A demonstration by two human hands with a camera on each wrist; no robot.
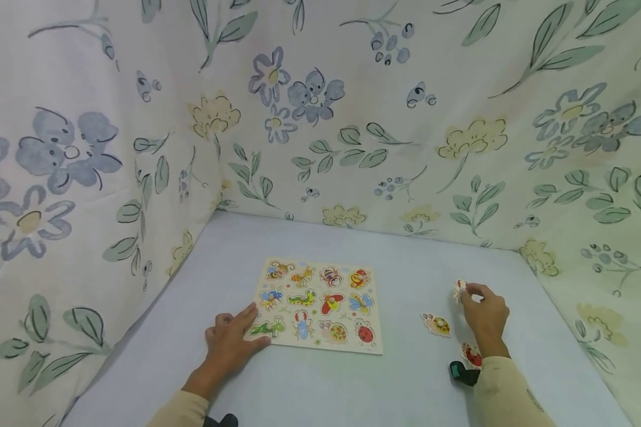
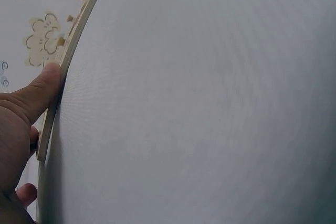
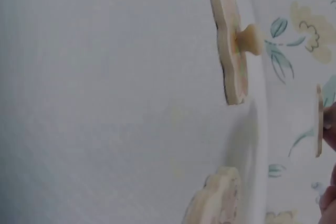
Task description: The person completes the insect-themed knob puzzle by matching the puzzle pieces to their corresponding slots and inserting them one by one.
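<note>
My left hand (image 1: 229, 341) rests at the near left corner of a wooden puzzle board (image 1: 320, 350). Its straight thumb (image 2: 44, 85) touches the near edge; the index finger lies along the left side. Insect pictures fill the board, and small knobs (image 2: 70, 18) stand up from it. To the right, my right hand (image 1: 486, 311) pinches a puzzle piece (image 1: 460, 289) that shows red horns, like a stag beetle. That piece (image 3: 318, 121) appears edge-on in the right wrist view, its knob hidden by the fingertips. Nearest to this hand lie a snail piece (image 1: 436, 325) and a ladybug piece (image 1: 471, 354).
A white table (image 1: 320, 391) carries everything. Floral cloth (image 1: 320, 166) hangs around its back and both sides. A black device (image 1: 463, 373) shows by the right wrist, overlapping the ladybug piece in the head view; another (image 1: 223, 421) shows by the left sleeve.
</note>
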